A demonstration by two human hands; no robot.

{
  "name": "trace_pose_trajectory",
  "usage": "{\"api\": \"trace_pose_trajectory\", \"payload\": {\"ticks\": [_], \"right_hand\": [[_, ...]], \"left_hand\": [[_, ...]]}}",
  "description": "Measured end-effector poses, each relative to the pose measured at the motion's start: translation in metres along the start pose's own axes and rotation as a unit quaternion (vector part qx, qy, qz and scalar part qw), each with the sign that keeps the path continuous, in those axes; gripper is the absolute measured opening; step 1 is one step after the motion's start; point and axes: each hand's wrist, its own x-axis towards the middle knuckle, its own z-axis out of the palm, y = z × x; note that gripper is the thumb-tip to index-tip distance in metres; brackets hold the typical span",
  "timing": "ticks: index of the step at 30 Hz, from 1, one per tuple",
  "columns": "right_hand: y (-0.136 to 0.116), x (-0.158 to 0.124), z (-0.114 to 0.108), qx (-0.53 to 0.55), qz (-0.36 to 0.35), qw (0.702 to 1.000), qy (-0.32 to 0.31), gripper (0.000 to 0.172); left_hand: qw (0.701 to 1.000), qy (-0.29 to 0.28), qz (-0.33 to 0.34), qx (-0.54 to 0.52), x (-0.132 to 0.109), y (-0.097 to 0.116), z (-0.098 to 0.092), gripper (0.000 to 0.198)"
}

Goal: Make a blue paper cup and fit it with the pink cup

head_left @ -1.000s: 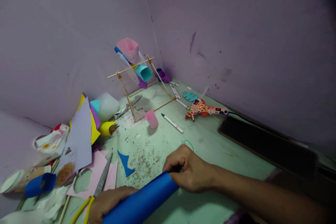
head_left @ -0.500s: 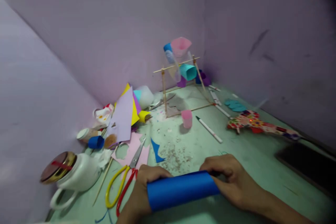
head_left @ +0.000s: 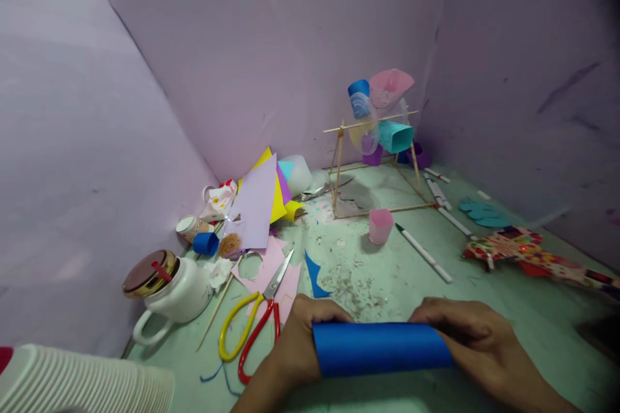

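Observation:
A curved sheet of blue paper [head_left: 382, 350] is stretched between my two hands near the front of the table, bent over like part of a tube. My left hand [head_left: 306, 342] grips its left end, and my right hand [head_left: 472, 342] closes on the right end with the thumb on the near face. Beyond the paper lies a small blue scrap [head_left: 316, 276]. Scissors [head_left: 259, 310] with one yellow and one red handle rest left of my left hand, partly on pink cut paper [head_left: 268, 264]. A small pink paper cup [head_left: 380, 226] stands farther off.
A stick frame [head_left: 339, 171] carrying a wheel of coloured paper cups stands at the back. On the left are a white mug [head_left: 179, 293] and stacked cups [head_left: 92, 381]. Coloured sheets [head_left: 254, 200] lean behind. At right lie a marker [head_left: 423, 253] and a floral glue gun [head_left: 527, 251].
The camera view has turned left, so things sit farther right and the stacked cups have come into sight. Both hands still hold the blue paper, which now lies more level.

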Motion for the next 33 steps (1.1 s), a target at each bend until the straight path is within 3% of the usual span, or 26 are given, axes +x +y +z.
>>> {"api": "trace_pose_trajectory", "payload": {"ticks": [4,9,15,21,26,33], "right_hand": [[-0.008,0.001,-0.002,-0.009,-0.001,1.000,0.003,0.021],[-0.013,-0.001,0.000,0.002,0.049,0.998,0.042,0.025],[-0.011,0.003,-0.003,-0.002,0.056,0.998,-0.014,0.023],[-0.012,0.008,-0.002,0.016,0.064,0.995,-0.079,0.022],[-0.002,0.006,0.002,-0.004,0.031,0.997,-0.077,0.024],[-0.005,0.005,0.003,-0.026,-0.002,0.995,-0.094,0.024]], "left_hand": [[0.998,0.001,-0.055,-0.021,0.001,-0.001,0.000,0.021],[0.994,-0.005,-0.096,-0.042,0.001,-0.009,-0.001,0.024],[0.998,0.002,-0.043,-0.055,0.000,-0.004,0.000,0.017],[0.998,-0.049,-0.033,-0.019,0.001,0.005,-0.007,0.016],[0.996,-0.074,-0.036,0.030,0.002,0.007,-0.011,0.009],[0.995,-0.066,-0.056,0.039,0.001,0.007,-0.011,0.005]]}}
